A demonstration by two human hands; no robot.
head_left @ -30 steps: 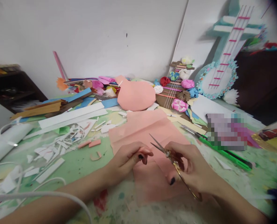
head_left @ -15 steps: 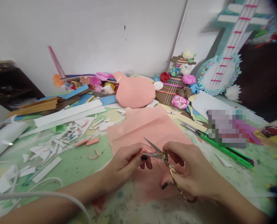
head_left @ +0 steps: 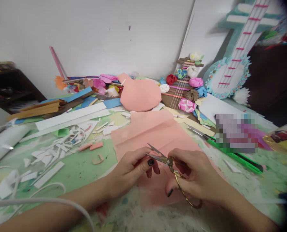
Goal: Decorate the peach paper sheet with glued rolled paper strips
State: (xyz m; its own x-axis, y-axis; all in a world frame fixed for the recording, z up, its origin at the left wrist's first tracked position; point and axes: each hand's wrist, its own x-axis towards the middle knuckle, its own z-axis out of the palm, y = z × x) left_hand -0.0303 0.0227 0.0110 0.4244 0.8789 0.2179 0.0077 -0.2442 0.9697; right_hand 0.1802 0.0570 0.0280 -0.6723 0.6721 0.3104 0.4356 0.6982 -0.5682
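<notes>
My right hand (head_left: 200,170) grips a pair of scissors (head_left: 169,161) by its gold handles, the thumb on the lower loop. The blades point left and stand apart. Between them shows a small piece of pink paper (head_left: 156,154), pinched by my left hand (head_left: 135,166) with thumb and fingers closed; most of that piece is hidden by the fingers. Beneath both hands lies a large pink paper sheet (head_left: 150,129) with creases and an uneven edge. Behind it rests a pink pear-shaped cutout (head_left: 141,95).
White paper scraps (head_left: 61,146) and a white cable (head_left: 42,201) lie at left. A green utility knife (head_left: 237,156) with its blade out is on the right. Behind stand a brown paper instrument with paper flowers (head_left: 187,105) and a teal one (head_left: 230,74).
The scissor blades have drawn closer together around the small pink paper. My left thumb has shifted slightly up and right. Both hands stay in nearly the same place.
</notes>
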